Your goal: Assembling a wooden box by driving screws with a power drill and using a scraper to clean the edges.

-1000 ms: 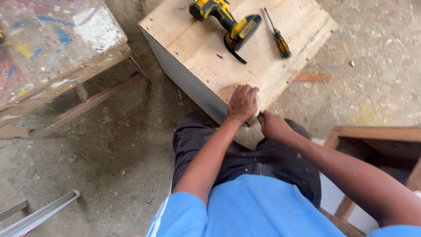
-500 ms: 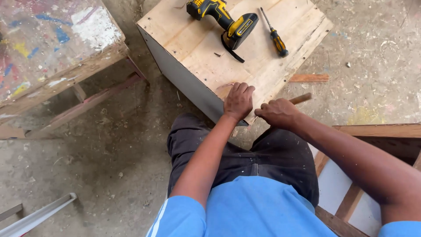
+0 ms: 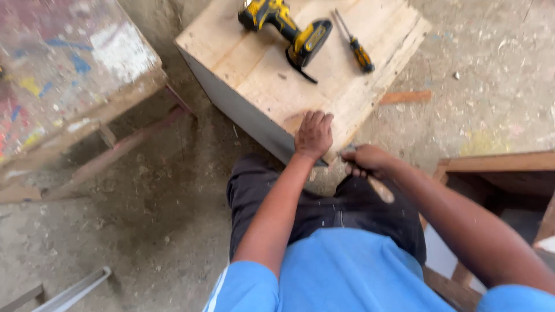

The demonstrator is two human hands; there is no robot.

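Note:
My left hand point(image 3: 313, 134) lies palm down, fingers together, on the near corner of a pale wooden box point(image 3: 260, 75). Just right of it, my right hand point(image 3: 370, 160) is closed around a tool with a light wooden handle point(image 3: 383, 189); the handle sticks out back toward my lap. The tool's front end sits at the box's near edge and is mostly hidden by my fingers. On the box top lie a yellow and black cordless drill point(image 3: 289, 29) and a screwdriver point(image 3: 354, 47) with a yellow and black handle, both beyond my hands.
A paint-stained wooden table point(image 3: 63, 75) stands at the left. A brown wooden frame point(image 3: 497, 164) is at the right by my knee. A small strip of wood point(image 3: 404, 97) lies on the dusty concrete floor. A metal bar point(image 3: 75, 292) shows at the bottom left.
My right hand has drawn back slightly from the box corner, and the tool's wooden handle now shows below it. My left hand has stayed pressed on the box.

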